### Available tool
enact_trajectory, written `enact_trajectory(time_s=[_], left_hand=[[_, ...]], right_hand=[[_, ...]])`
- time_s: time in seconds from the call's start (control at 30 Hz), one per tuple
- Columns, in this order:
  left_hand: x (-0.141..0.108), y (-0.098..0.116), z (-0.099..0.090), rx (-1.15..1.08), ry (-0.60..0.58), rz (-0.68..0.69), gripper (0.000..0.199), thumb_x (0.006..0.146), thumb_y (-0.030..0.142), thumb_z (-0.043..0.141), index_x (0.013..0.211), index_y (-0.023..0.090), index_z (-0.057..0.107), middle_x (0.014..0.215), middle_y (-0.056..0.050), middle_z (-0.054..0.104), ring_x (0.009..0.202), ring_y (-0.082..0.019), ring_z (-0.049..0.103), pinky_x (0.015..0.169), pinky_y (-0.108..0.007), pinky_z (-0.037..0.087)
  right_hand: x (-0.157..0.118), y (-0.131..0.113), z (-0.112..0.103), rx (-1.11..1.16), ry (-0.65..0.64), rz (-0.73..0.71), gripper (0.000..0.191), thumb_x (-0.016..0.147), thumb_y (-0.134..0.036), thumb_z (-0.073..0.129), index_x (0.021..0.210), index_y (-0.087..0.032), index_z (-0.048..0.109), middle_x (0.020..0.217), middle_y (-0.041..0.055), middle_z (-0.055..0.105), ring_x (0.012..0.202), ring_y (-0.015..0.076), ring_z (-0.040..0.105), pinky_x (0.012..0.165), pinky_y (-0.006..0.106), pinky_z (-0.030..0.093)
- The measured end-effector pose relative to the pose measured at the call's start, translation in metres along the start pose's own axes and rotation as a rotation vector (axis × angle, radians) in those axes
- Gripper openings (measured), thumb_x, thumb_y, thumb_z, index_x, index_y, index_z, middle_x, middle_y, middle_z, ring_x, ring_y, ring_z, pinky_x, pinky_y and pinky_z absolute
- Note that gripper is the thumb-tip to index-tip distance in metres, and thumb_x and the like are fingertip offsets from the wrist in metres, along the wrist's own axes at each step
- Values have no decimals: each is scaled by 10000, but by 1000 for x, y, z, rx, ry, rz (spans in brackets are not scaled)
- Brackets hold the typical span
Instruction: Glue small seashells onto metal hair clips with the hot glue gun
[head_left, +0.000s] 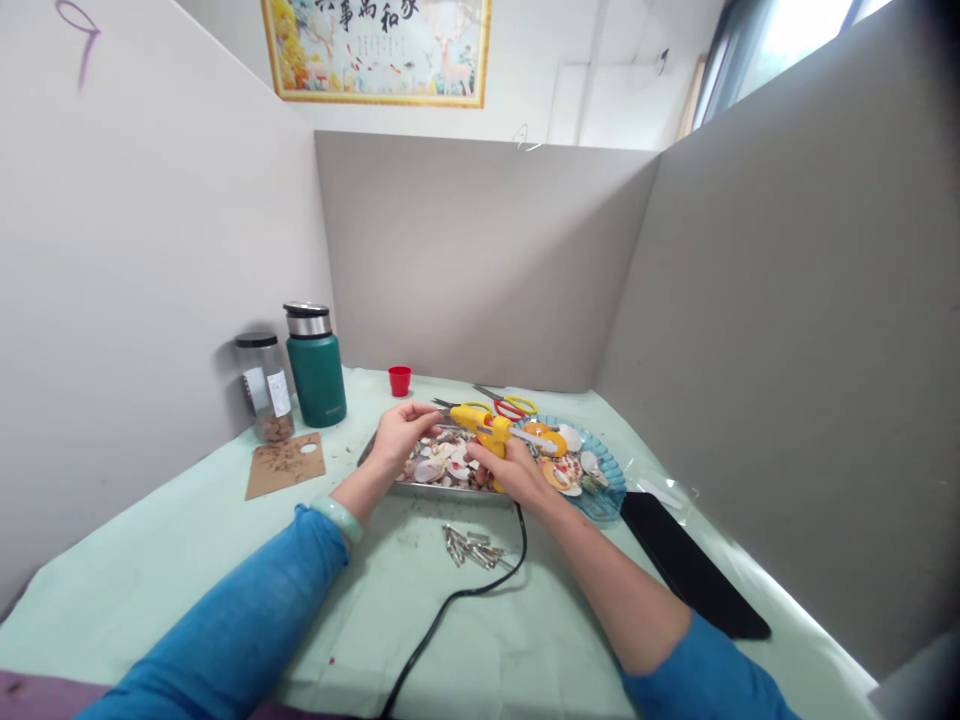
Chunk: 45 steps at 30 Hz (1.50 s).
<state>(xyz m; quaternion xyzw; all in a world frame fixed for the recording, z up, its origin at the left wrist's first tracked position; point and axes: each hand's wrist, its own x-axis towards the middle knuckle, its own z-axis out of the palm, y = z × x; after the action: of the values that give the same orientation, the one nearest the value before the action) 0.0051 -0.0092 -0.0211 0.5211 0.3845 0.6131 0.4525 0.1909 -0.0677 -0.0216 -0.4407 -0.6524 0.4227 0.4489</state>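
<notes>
My right hand (514, 468) is wrapped round the handle of a yellow hot glue gun (480, 424), its nozzle pointing left and a pale glue stick (534, 438) sticking out of its back. Just left of the nozzle, my left hand (405, 432) has its fingertips pinched together. Whatever they hold is too small to make out. Both hands are above a metal tray (450, 491) of mixed seashells (442, 462). Beside it, on the right, a blue scalloped plate (613, 487) bears bigger shells and orange pieces. From the gun a black cord (450, 600) runs toward me.
Silver metal clips (474, 548) lie in front of the tray. Scissors (517, 406) and a red cup (400, 381) are behind it. At left stand a green bottle (316, 375), a jar (266, 390) and a brown card (285, 468). A black flat object (690, 565) lies right. Grey partitions (487, 260) enclose the table.
</notes>
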Motion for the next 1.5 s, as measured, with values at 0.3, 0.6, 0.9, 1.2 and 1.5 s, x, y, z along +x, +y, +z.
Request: enact_trajectory(time_s=[0.3, 0.6, 0.9, 1.2, 1.5], left_hand=[[-9, 7, 5, 23, -279, -72, 287, 569, 311, 800, 750, 136, 662, 618, -28, 659, 546, -135, 614, 580, -258, 487], [-14, 8, 6, 64, -464, -44, 191, 628, 280, 760, 762, 155, 708, 635, -40, 661, 560, -128, 593, 581, -253, 482], [-15, 9, 6, 75, -566, -80, 180, 635, 272, 751, 761, 148, 718, 684, -64, 681, 583, -135, 606, 605, -272, 496], [-20, 17, 8, 142, -653, -72, 159, 644, 262, 741, 736, 136, 712, 677, -58, 677, 596, -130, 602, 619, -266, 495], [10, 14, -16, 688, -280, -15, 206, 723, 242, 606, 876, 133, 692, 673, -47, 675, 593, -151, 609, 621, -268, 477]], right_hand=[[6, 3, -3, 238, 197, -11, 316, 726, -463, 621, 850, -175, 585, 797, 34, 669, 475, 80, 535, 418, 200, 389], [2, -3, -4, 313, 41, -12, 273, 670, -342, 671, 859, -159, 598, 670, -14, 628, 448, 62, 504, 450, 195, 406], [4, 5, -10, 426, -90, 32, 340, 626, -288, 726, 916, -158, 605, 592, -34, 587, 488, 80, 527, 484, 197, 406], [4, 4, -11, 405, -162, 41, 289, 630, -244, 718, 890, -155, 627, 617, -25, 582, 465, 67, 486, 450, 189, 385], [10, 7, -7, 492, 126, -17, 284, 615, -230, 692, 856, -149, 565, 527, -61, 513, 424, 59, 448, 416, 184, 380]])
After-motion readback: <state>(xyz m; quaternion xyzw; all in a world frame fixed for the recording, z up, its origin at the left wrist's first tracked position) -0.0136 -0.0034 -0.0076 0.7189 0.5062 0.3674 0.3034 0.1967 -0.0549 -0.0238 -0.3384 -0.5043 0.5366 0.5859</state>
